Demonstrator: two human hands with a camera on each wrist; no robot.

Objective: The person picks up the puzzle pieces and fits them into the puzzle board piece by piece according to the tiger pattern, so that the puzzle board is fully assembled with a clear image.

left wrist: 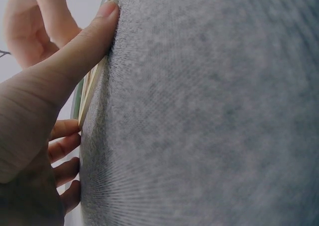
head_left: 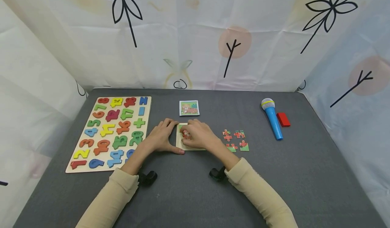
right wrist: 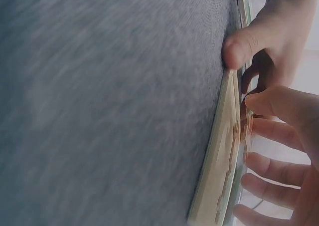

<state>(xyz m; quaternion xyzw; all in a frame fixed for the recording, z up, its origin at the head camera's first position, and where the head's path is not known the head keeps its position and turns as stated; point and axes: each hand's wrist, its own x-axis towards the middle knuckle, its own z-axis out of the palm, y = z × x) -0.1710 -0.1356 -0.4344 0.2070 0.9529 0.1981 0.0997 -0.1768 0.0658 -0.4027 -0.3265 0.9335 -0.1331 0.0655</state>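
Pale rectangular wooden puzzle tray (head_left: 179, 141), mid-surface on the grey fabric-covered desk (head_left: 189, 194).
Left hand (head_left: 161, 136): grip spread, touching tray. Right hand (head_left: 198, 134): grip pinching thin orange-tinted jigsaw piece (right wrist: 248, 142) over tray. Beyond tray: small square picture card (head_left: 189, 108). Right: loose red-and-green jigsaw pieces (head_left: 244, 146), blue toy microphone (head_left: 273, 119), red rectangular block (head_left: 283, 119). Left: cream board with coloured characters (head_left: 101, 133). White fabric walls (head_left: 195, 15), printed with black plant outlines, border the desk.
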